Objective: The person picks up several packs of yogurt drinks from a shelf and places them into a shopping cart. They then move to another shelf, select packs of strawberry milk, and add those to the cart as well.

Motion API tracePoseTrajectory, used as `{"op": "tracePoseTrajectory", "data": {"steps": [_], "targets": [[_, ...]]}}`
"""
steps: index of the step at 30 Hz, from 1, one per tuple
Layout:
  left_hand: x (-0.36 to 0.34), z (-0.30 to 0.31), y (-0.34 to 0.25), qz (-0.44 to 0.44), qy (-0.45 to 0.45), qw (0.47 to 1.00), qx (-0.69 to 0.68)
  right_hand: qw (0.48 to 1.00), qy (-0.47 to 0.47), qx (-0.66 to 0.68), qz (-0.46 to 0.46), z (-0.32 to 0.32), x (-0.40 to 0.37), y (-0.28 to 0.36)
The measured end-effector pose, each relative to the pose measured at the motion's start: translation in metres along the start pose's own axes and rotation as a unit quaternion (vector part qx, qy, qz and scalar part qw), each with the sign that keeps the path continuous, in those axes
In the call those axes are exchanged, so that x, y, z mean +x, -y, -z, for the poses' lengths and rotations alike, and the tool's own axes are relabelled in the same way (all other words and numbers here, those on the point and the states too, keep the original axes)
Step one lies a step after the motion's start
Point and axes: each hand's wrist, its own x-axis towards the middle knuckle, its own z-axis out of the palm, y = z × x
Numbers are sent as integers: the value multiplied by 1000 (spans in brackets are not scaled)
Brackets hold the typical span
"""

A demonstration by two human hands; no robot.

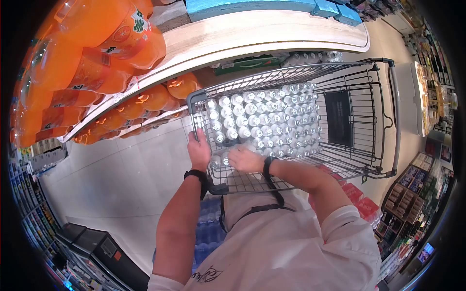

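Observation:
A grey wire shopping cart [382,145] stands in front of me, holding many clear bottles [276,119] upright in tight rows with their caps up. My left hand [199,149] is closed around the rim at the cart's left end. Inside the cart, near its front left corner, my right hand [245,159] has its fingers curled over a clear bottle [224,159]. Part of that bottle is hidden by the hand. A dark gap shows between the bottles just above my right hand.
Orange soda bottles [111,43] fill the shelf at upper left, with more on the shelf below. A wooden shelf edge [272,34] runs behind the cart. Red packs [357,196] and blue-wrapped packs [209,228] stand close to my body. A black cabinet [104,252] is at lower left.

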Motion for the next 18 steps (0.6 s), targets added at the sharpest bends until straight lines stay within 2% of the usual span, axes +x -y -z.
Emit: {"op": "tracePoseTrajectory", "data": {"steps": [7, 10, 14, 18], "targets": [[0, 0, -2, -11, -12, 1000, 7, 999, 9, -1, 45, 24, -3, 0], [-1, 0, -4, -10, -21, 1000, 3, 998, -17, 17, 50, 43, -13, -6], [0, 1, -3, 0, -5, 1000, 6, 998, -53, 41, 8, 34, -14, -22], [-1, 1, -6, -3, -14, 1000, -15, 998, -46, 29, 30, 18, -9, -21]]}}
